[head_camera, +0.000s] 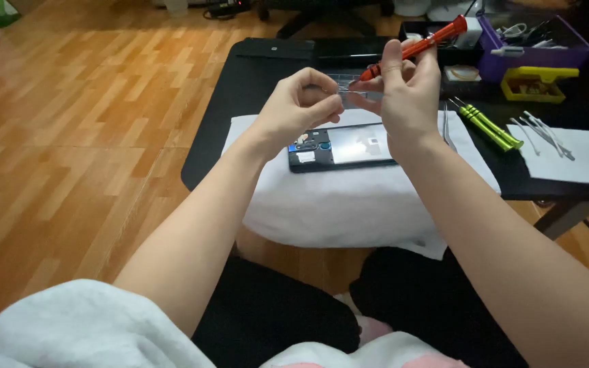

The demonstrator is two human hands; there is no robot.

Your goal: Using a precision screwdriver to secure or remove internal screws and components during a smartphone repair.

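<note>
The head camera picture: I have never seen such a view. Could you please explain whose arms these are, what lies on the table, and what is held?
The camera sits on the person's head and looks down, so both arms are their own. The right hand grips a red screwdriver. The left hand pinches a small clear piece that the right hand's fingers also touch. Below, an opened phone lies on a white cloth over a black table. Two green screwdrivers lie to the right.
</note>
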